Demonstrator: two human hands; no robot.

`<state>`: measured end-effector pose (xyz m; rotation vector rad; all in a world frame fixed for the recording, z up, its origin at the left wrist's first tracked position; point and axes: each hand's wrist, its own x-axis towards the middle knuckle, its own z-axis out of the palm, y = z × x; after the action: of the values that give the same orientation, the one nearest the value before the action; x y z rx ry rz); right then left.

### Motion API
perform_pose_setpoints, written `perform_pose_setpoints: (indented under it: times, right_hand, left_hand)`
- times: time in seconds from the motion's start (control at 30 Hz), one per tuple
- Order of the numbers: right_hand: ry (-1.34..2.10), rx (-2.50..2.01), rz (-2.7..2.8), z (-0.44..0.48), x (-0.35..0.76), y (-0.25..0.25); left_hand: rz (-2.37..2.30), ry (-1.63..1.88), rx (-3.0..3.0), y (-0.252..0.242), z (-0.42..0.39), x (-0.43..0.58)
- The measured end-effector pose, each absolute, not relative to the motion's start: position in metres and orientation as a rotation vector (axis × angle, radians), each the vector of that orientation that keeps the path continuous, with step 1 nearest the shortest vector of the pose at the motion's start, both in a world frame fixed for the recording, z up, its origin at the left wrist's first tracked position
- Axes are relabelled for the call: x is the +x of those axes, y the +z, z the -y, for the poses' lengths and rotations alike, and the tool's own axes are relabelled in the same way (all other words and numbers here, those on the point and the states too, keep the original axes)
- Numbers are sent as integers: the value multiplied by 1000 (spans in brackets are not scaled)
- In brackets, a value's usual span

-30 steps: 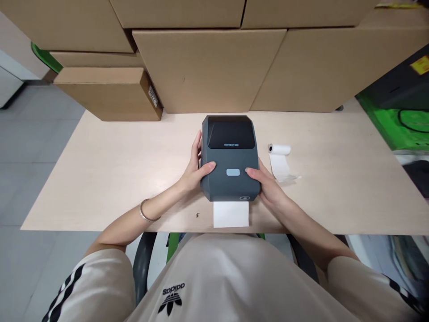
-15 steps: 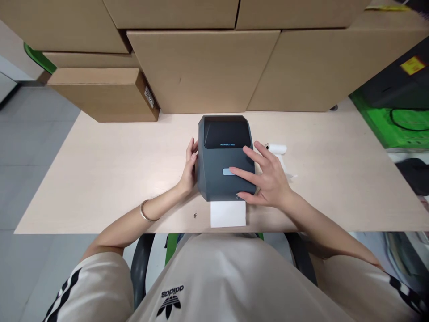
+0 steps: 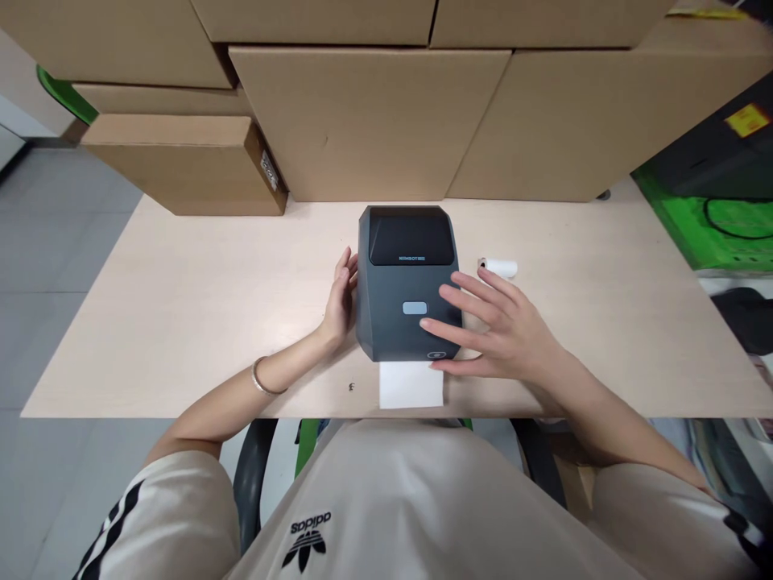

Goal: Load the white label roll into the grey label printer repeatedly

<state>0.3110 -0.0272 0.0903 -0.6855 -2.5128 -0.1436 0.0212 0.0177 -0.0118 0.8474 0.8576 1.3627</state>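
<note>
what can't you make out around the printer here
- Head view: paper roll, near side hidden behind the right hand.
- Head view: printer lettering, too small to read.
- Head view: dark speck by the white sheet, too small to identify.
- Head view: box label, blurred.

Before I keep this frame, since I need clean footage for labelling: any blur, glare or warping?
Head view: lighting is soft and even, with only faint shadows beneath the right hand and left hand; the printer is sharp, its dark lid without glare; wide-angle warping bows the table edge and splays the cardboard boxes; the yellow sticker at far right looks blurred.
</note>
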Motion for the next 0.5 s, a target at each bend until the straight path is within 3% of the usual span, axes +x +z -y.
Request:
perform_pose_setpoints:
  times: [0.2, 0.5]
  right_hand:
    - [-68, -658, 2605, 26, 304, 115]
    - [-48, -637, 2650, 29, 291, 107]
  left_hand:
    - [-868, 1360, 913, -9, -17, 22]
    - [-854, 1348, 942, -15, -21, 18]
